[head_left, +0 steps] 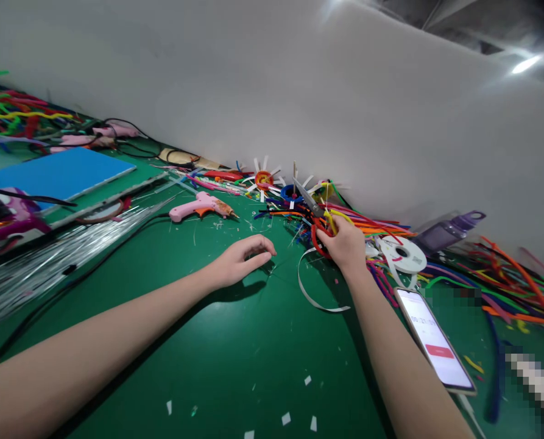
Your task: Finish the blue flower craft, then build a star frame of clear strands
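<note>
My right hand [347, 244] grips a pair of scissors [320, 213] by its red and yellow handles. The blades point up and to the left, over pipe cleaners and small decorated rings. My left hand [248, 259] hovers low over the green table, fingers loosely curled and the thumb slightly apart; I make out nothing in it. A white ribbon strip [315, 299] curls on the table below the scissors, near a white ribbon spool [404, 253]. Beyond my left hand lies a pink glue gun [203, 207]. An orange ring with white strips [263, 178] rests by the wall.
A phone [436, 341] with a lit timer lies right of my right forearm. A purple bottle [452, 231] lies against the wall. Silver tinsel [70, 262], a blue board [61, 174] and cords spread on the left. White paper scraps [286, 419] dot the table [235, 366].
</note>
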A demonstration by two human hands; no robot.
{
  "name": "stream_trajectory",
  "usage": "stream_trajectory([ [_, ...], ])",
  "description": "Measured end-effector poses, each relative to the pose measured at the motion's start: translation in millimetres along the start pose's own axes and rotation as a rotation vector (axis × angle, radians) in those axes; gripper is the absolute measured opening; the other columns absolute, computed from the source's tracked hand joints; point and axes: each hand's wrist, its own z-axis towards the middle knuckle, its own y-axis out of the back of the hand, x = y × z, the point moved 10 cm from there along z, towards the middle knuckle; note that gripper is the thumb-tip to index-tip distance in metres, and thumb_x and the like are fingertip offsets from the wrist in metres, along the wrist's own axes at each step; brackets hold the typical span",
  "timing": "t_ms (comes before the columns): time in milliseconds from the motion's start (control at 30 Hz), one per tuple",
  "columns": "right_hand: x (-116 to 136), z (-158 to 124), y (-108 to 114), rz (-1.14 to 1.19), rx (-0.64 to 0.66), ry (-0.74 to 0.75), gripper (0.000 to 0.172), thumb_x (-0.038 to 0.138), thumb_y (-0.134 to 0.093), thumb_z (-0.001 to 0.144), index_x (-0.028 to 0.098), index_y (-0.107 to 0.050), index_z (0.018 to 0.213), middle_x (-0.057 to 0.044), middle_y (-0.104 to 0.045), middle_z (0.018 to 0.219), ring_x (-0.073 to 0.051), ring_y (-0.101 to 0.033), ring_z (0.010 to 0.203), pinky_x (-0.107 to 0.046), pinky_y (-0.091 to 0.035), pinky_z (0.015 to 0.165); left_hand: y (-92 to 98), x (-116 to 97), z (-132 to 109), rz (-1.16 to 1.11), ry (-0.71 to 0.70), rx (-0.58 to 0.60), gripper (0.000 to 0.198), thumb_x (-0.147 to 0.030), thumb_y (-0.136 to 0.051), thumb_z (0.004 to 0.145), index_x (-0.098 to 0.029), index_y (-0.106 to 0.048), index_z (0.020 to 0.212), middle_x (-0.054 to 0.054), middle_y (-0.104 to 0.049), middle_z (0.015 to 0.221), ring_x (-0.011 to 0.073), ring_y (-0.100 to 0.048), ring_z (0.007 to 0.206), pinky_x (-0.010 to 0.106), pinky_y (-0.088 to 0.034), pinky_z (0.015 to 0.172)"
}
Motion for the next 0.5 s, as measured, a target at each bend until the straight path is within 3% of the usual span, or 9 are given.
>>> stream_trajectory([
  [233, -10, -58, 9, -0.011, 0.039, -0.087, 0.032, 0.041, -0.059, 0.076, 0.016, -0.06, 0.097, -0.012, -0.068, 0.085, -0.027, -0.062, 0.076, -0.035, -0.044, 0.064, -0.3, 1, 0, -0.003, 0.001, -0.004, 0.027, -0.039, -0.048, 0.089, -0.014, -0.058, 0.095, 0.009, -0.059, 0.098, 0.0195, -0.056, 0.094, 0.038, -0.046, 0.085],
  [367, -14, -80, 7, 0.042, 0.134, -0.046, 0.028, 0.036, -0.059, 0.074, 0.017, -0.06, 0.095, -0.008, -0.067, 0.081, -0.024, -0.061, 0.071, -0.034, -0.045, 0.062, -1.1, 2, 0, -0.014, -0.008, 0.001, 0.026, -0.039, -0.048, 0.089, -0.015, -0.057, 0.094, 0.008, -0.059, 0.097, 0.0194, -0.056, 0.096, 0.038, -0.045, 0.086],
  [500, -3, -85, 27, -0.038, 0.076, 0.051, 0.026, 0.03, -0.057, 0.077, 0.014, -0.061, 0.097, -0.014, -0.067, 0.091, -0.03, -0.058, 0.088, -0.041, -0.046, 0.076, -1.3, 2, 0, -0.023, -0.002, -0.003, 0.026, -0.04, -0.05, 0.088, -0.016, -0.057, 0.093, 0.008, -0.06, 0.098, 0.0201, -0.056, 0.097, 0.038, -0.045, 0.086],
])
